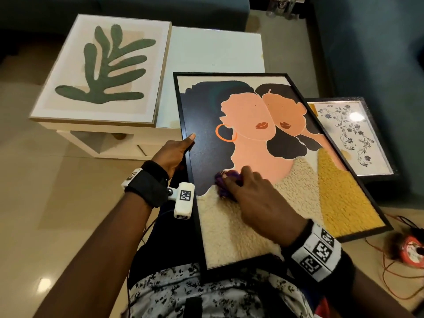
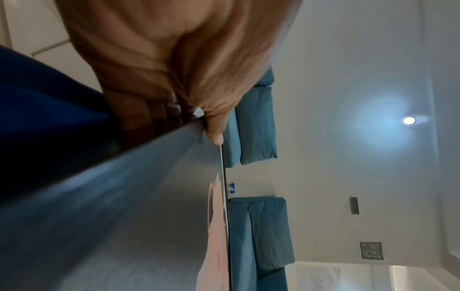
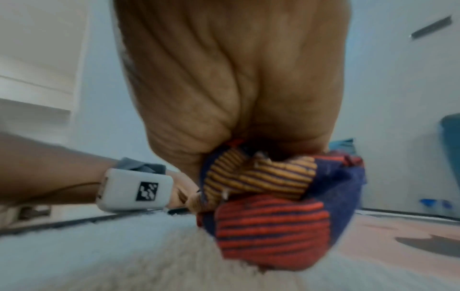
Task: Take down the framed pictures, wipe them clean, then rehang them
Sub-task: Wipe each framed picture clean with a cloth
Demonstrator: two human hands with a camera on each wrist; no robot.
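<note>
A black-framed picture of two faces [image 1: 263,138] lies tilted across my lap, its far end on the white table. My left hand [image 1: 176,152] grips its left edge, thumb on the glass, fingers under the frame [image 2: 194,126]. My right hand [image 1: 250,193] holds a bunched purple, orange and red striped cloth [image 1: 226,183] and presses it on the glass near the picture's lower middle; the cloth [image 3: 271,208] sits under the palm in the right wrist view. A light-framed green leaf picture [image 1: 103,70] lies flat on the table. A dark-framed flower picture [image 1: 351,136] lies at the right.
The white low table [image 1: 213,49] stands ahead on a beige tiled floor. Blue sofas [image 1: 376,65] stand at the back and right. An orange cable and a red reel [image 1: 410,249] lie on the floor at the right. A blue spray bottle [image 2: 232,188] shows in the left wrist view.
</note>
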